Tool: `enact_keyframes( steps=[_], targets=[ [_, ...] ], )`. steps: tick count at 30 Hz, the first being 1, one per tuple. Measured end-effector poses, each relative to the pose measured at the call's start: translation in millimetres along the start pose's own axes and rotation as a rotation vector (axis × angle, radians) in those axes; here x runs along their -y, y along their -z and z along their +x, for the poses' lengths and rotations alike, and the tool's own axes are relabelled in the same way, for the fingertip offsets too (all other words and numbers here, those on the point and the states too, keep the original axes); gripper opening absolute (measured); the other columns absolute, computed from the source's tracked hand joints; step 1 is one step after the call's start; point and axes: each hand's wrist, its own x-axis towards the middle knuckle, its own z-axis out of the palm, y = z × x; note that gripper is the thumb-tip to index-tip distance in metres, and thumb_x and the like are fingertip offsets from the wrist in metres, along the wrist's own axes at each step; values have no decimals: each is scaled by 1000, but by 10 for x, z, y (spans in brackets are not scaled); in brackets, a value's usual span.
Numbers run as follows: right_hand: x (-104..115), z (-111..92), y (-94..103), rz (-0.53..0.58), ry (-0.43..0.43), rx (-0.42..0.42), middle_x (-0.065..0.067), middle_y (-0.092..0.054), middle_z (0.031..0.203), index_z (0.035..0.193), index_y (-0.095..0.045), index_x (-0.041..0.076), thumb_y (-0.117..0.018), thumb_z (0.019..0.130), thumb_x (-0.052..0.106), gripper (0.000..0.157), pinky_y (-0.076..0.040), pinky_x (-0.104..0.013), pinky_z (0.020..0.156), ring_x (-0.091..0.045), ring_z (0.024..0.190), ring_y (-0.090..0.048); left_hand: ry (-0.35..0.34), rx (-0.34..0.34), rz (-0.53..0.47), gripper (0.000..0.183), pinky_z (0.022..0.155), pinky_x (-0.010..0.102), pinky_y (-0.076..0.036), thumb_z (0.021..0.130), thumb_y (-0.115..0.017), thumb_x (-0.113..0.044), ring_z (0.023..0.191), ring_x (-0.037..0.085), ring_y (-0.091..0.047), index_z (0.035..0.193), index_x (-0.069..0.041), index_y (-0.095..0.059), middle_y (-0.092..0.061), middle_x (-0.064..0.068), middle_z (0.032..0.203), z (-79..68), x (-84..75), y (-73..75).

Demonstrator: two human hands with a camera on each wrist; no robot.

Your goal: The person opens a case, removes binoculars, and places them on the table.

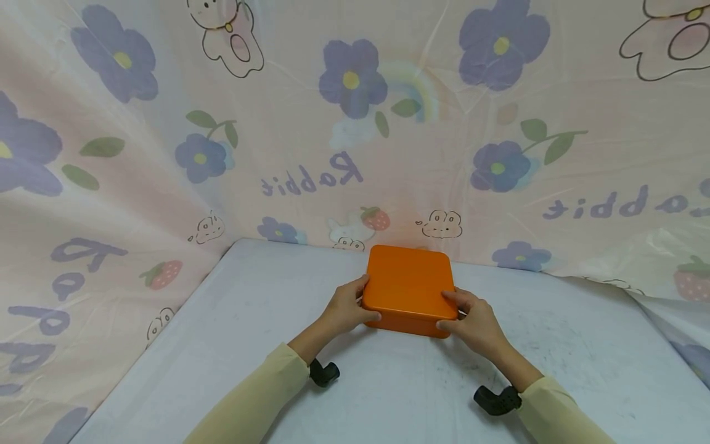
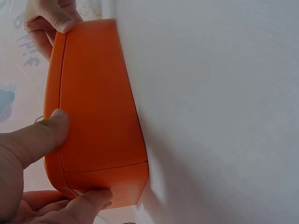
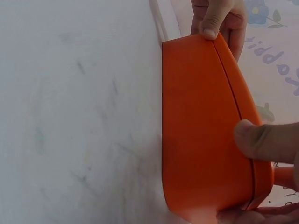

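A square orange box (image 1: 410,280) with rounded corners sits on the white table, its lid on. A thin seam between lid and body runs along the front side (image 2: 96,98) in both wrist views. My left hand (image 1: 346,307) grips the box's left front corner, thumb on the front at the seam and fingers along the left side. At the opposite front corner, my right hand (image 1: 478,325) holds on with its thumb pressed over the seam (image 3: 254,140). Its other fingers reach round the right side, partly hidden by the box.
The white tabletop (image 1: 238,345) reaches back to a pale pink curtain (image 1: 410,166) printed with flowers and rabbits. That curtain also hangs along the left edge. A black wrist camera (image 1: 323,373) sits below my left hand, another black camera (image 1: 496,401) below my right.
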Motion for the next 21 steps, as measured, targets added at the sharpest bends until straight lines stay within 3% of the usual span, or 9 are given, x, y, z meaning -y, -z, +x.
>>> enact_keyframes(
  steps=[21],
  targets=[
    [-39, -11, 10, -27, 50, -9, -29, -36, 149, 140, -46, -4, -77, 81, 15, 69, -52, -41, 93, -42, 125, -52, -38, -5, 34, 91, 110, 39, -40, 79, -80, -17, 140, 25, -40, 152, -8, -27, -29, 4, 158, -16, 9, -26]
  ],
)
